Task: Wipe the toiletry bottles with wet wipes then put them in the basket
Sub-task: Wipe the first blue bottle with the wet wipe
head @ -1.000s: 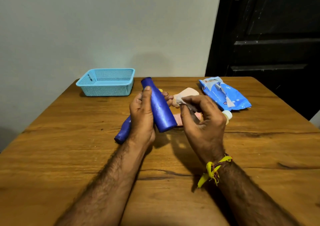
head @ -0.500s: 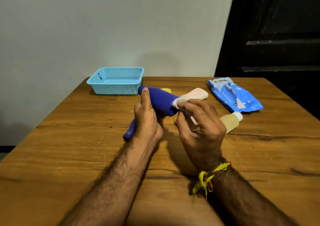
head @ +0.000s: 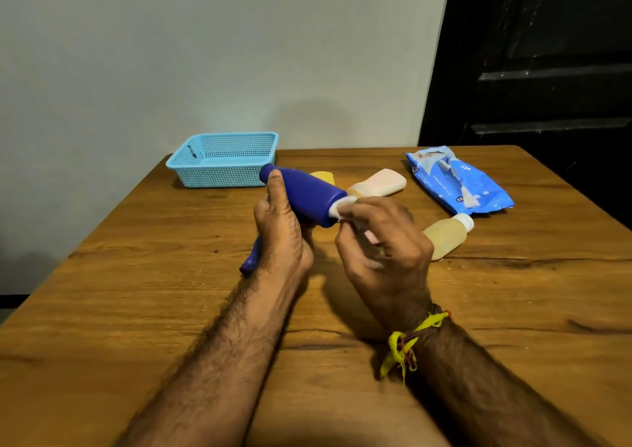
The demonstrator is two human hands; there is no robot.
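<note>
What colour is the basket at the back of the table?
Light blue, a perforated plastic basket; seen in the head view, the only one.

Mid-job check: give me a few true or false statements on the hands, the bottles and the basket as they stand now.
1. The left hand holds the dark blue plastic bottle. True.
2. The right hand pinches a white wet wipe against that bottle's end. True.
3. The light blue mesh plastic basket holds two bottles. False: no bottle shows in it.
4. The blue wet wipe packet lies inside the basket. False: it lies on the wooden table, far right.
</note>
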